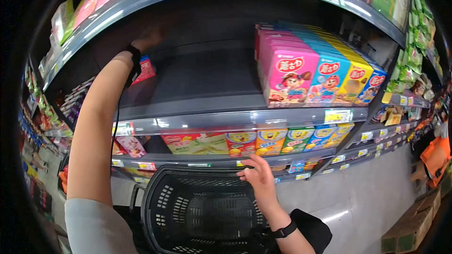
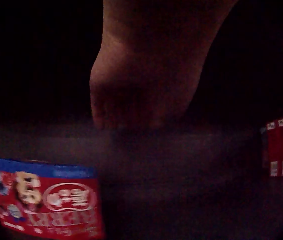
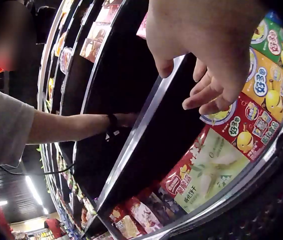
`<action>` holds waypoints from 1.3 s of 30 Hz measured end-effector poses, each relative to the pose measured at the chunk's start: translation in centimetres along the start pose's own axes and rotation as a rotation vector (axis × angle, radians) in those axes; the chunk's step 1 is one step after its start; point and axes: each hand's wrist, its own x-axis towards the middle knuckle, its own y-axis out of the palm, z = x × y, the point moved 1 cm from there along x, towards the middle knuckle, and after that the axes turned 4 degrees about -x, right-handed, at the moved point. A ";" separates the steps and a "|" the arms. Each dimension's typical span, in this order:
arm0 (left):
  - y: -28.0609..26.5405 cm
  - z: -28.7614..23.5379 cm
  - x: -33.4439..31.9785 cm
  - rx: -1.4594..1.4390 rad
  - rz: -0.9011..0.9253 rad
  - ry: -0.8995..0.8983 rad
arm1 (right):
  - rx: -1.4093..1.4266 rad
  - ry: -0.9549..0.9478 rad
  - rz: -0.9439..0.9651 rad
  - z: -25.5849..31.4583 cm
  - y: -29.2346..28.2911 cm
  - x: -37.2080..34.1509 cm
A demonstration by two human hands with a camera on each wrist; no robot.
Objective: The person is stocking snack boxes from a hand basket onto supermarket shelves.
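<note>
My left hand (image 1: pixel 149 40) reaches deep into the dark upper shelf, blurred in the head view. In the left wrist view the back of that hand (image 2: pixel 141 95) shows dimly, its fingers hidden. A red box with a blue edge (image 2: pixel 56 200) stands on the shelf just below and to the side of it; the same red box (image 1: pixel 145 69) shows beside the wrist in the head view. My right hand (image 1: pixel 260 176) hovers over the rim of a black basket (image 1: pixel 155 178), fingers loosely bent with nothing between them, and near the lower snack boxes (image 3: pixel 241 125) in the right wrist view.
Pink, blue and yellow boxes (image 1: pixel 292 77) stand in rows at the right of the upper shelf. A shelf edge (image 1: pixel 226 122) with price tags runs across. Wafer boxes (image 1: pixel 197 143) fill the lower shelf. Cardboard boxes (image 1: pixel 409 226) lie on the floor at right.
</note>
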 end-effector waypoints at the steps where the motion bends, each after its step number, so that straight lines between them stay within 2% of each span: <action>1: -0.9 0.2 -2.2 0.086 -0.041 -0.085 | -0.004 -0.004 0.007 -0.4 0.0 0.0; 2: -1.4 -0.1 -3.9 0.096 -0.040 -0.092 | -0.011 -0.011 0.013 -0.9 0.0 0.0; 4: -1.9 -1.3 -7.0 0.290 0.141 -0.225 | -0.024 0.016 0.018 -1.3 0.1 0.0; 5: -2.2 -1.5 -8.0 0.290 0.138 -0.230 | -0.041 0.042 0.012 -1.4 0.1 -0.1; 7: -2.4 -1.7 -9.2 0.458 0.240 -0.074 | -0.056 0.062 0.010 -1.6 0.1 0.0; 8: -2.4 -1.1 -9.2 0.453 0.235 -0.080 | -0.067 0.086 0.005 -1.6 0.0 0.1; 10: -2.5 0.0 -8.9 0.264 0.363 -0.190 | -0.079 0.082 0.011 -1.8 0.0 0.4; 11: -2.4 0.4 -8.3 0.260 0.363 -0.196 | -0.082 0.080 0.013 -1.9 0.0 0.5; 13: -2.6 -1.1 -7.2 0.146 0.289 -0.370 | -0.079 0.074 0.027 -1.8 0.2 0.7; 14: -2.3 -1.6 -7.5 0.147 0.295 -0.375 | -0.073 0.061 0.037 -1.7 0.3 0.7; 16: -2.6 -3.9 -8.7 -0.578 -0.373 -0.269 | -0.054 0.080 0.033 -1.8 0.5 0.8; 18: -3.4 -9.4 -11.8 -1.139 -0.389 -0.383 | -0.065 0.133 0.045 -1.9 0.8 0.8; 19: -3.8 -11.2 -13.3 -1.154 -0.399 -0.346 | -0.060 0.133 0.050 -1.7 1.0 0.7; 21: -5.5 -16.3 -17.5 -0.606 -0.460 -0.134 | -0.008 0.202 0.167 -1.5 1.6 0.4; 22: -5.7 -18.5 -19.1 -0.561 -0.548 0.246 | -0.022 0.217 0.242 -0.9 2.0 0.0; 23: -5.8 -21.3 -21.5 -0.549 -0.562 0.252 | 0.062 0.220 0.329 -0.9 2.3 0.0; 24: -5.2 -21.9 -23.5 -0.228 -0.590 0.560 | 0.148 0.224 0.410 -0.9 2.7 -0.1; 26: -3.8 -24.5 -27.7 -0.015 -0.540 0.723 | 0.279 0.203 0.499 -0.2 3.6 -0.5; 28: -1.0 -26.4 -30.8 -0.017 -0.578 0.763 | 0.407 0.201 0.398 0.5 4.5 -0.7; 30: 2.1 -27.4 -33.5 -0.103 -0.524 0.729 | 0.425 0.107 0.354 0.6 4.8 -1.0; 32: 4.6 -29.0 -36.5 -0.156 -0.342 0.631 | -0.024 -0.022 0.167 0.2 4.3 -0.6; 33: 4.6 -29.1 -37.5 -0.159 -0.191 0.567 | 0.057 -0.019 0.128 0.9 4.8 -1.0; 34: 4.8 -29.5 -37.7 -0.160 -0.191 0.568 | 0.057 -0.019 0.127 0.9 5.1 -0.5; 36: 5.8 -30.7 -39.8 -0.648 -0.298 -0.019 | -0.083 -0.324 -0.048 1.0 5.4 -1.3; 37: 6.0 -30.4 -39.9 -0.594 -0.214 0.015 | -0.058 -0.280 -0.039 1.5 5.5 -1.4; 38: 7.9 -31.2 -41.3 -1.127 -0.121 -0.309 | -0.073 -0.271 -0.021 1.6 6.1 -1.7; 39: 8.1 -31.4 -41.7 -1.274 -0.062 -0.370 | 0.001 -0.373 -0.071 1.7 6.7 -2.0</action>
